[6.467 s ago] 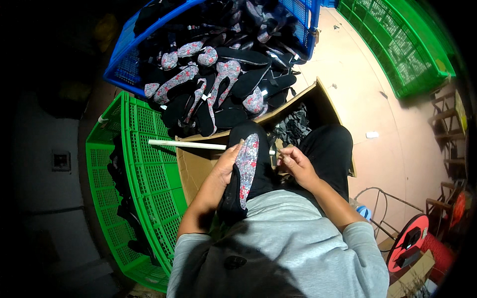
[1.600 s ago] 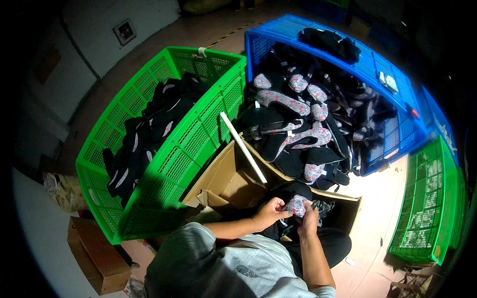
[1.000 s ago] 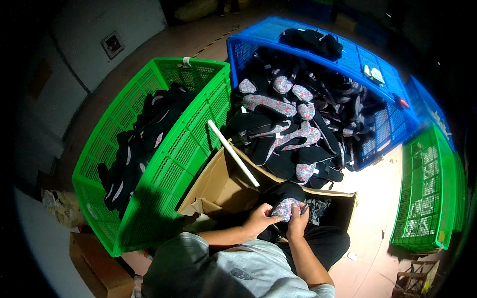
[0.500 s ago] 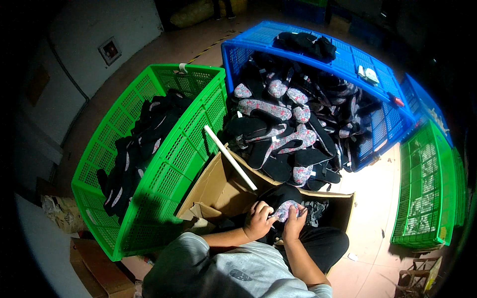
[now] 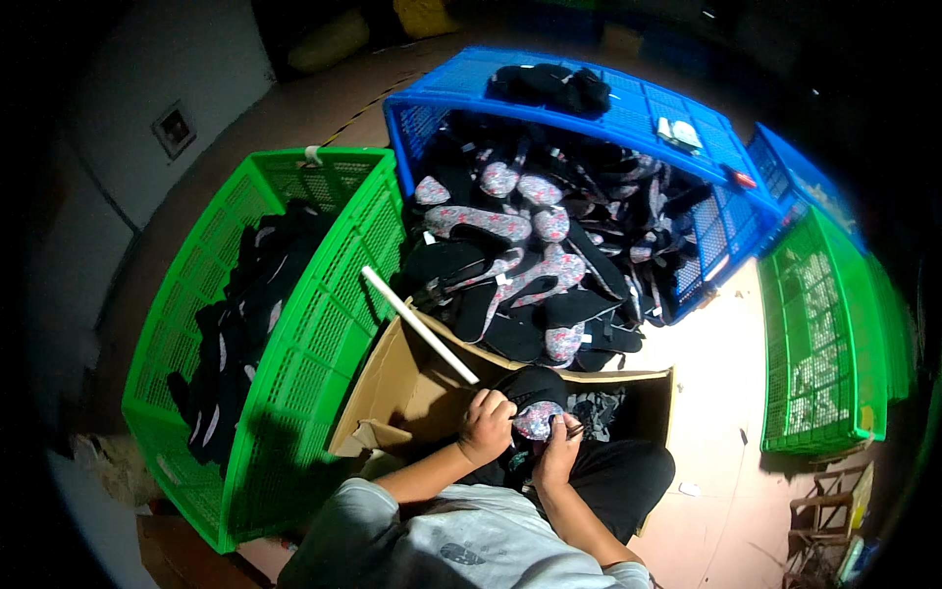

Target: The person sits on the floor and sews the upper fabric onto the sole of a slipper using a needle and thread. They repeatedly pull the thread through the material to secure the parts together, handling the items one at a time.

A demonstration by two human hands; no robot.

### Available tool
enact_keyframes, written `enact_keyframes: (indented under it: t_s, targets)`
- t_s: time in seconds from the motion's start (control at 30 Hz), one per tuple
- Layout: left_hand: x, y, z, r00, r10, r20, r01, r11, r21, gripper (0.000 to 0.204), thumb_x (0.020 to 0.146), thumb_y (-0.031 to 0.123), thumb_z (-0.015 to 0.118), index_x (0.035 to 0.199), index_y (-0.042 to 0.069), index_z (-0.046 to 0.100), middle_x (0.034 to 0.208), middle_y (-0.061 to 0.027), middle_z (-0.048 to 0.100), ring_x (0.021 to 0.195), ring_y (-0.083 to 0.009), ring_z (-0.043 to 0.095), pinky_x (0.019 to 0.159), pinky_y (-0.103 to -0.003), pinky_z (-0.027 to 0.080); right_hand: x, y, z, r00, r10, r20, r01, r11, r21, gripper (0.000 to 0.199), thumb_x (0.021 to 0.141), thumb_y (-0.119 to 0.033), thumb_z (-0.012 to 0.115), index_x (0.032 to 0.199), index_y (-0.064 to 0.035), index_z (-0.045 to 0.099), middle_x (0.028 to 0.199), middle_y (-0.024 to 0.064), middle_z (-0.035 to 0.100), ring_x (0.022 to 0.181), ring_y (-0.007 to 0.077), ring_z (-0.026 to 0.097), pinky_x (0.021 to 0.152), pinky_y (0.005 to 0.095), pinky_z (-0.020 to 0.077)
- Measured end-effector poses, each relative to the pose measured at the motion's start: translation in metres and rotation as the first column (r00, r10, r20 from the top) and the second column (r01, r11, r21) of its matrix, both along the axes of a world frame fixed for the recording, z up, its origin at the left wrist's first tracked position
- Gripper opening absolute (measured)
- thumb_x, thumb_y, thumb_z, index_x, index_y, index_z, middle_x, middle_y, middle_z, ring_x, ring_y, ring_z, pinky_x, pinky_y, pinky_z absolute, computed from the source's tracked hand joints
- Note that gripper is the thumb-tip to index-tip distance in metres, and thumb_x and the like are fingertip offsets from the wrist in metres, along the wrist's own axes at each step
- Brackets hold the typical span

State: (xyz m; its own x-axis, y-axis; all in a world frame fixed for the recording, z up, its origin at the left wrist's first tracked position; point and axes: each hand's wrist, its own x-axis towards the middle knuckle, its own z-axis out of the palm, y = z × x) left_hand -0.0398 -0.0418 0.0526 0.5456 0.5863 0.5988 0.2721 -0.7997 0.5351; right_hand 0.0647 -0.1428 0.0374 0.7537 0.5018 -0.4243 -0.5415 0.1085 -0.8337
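Over the cardboard box in front of me I hold a cloth slipper with a black body and a floral grey-and-pink toe (image 5: 536,419). My left hand (image 5: 487,426) is closed on its left side, fingers curled. My right hand (image 5: 558,452) pinches the right edge of the floral part, thumb on top. A small dark, thin thing shows at the right fingertips; I cannot make out what it is. The slipper's underside and part of its black body are hidden by my hands and the shade.
The cardboard box (image 5: 394,371) contains dark scraps, and a white tube (image 5: 420,326) leans across its left edge. A blue crate (image 5: 731,196) opens toward me, spilling many similar slippers (image 5: 478,224). At left a green crate (image 5: 324,339) holds dark slippers; another green crate (image 5: 807,334) stands right.
The scene has shifted left in the view as my head turned. My left fingers have curled further, more of the floral toe shows, and the dark thing at my right fingertips has come into sight.
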Motion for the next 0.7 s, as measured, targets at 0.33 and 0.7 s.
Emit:
enact_keyframes:
  t_s: [0.33,0.7]
  targets:
    - [-0.003,-0.001,-0.005,1.000,-0.007,0.002,0.007,0.999,-0.051,0.025,0.062,-0.005,0.062,0.084,0.005,0.054,0.083,-0.0132,0.051,0.081,-0.0349,0.052,0.072,-0.045,0.042,0.039,-0.020,0.030,0.930,0.367,-0.013,-0.364,0.916,-0.167,0.025,0.092,-0.024,0.070,0.103,-0.0107,0.053,0.070,-0.0013,0.056,0.048,0.0083,0.049,0.039,0.0202,0.0318]
    - [-0.009,-0.003,-0.006,1.000,-0.007,0.030,0.008,0.999,-0.052,0.020,0.067,-0.002,0.062,0.084,0.005,0.054,0.085,-0.0120,0.052,0.083,-0.0336,0.052,0.075,-0.043,0.043,0.033,-0.025,0.035,0.882,0.461,-0.093,-0.470,0.852,-0.229,0.023,0.093,-0.031,0.068,0.085,-0.0134,0.055,0.069,0.0017,0.063,0.052,0.0091,0.056,0.042,0.0199,0.0388]
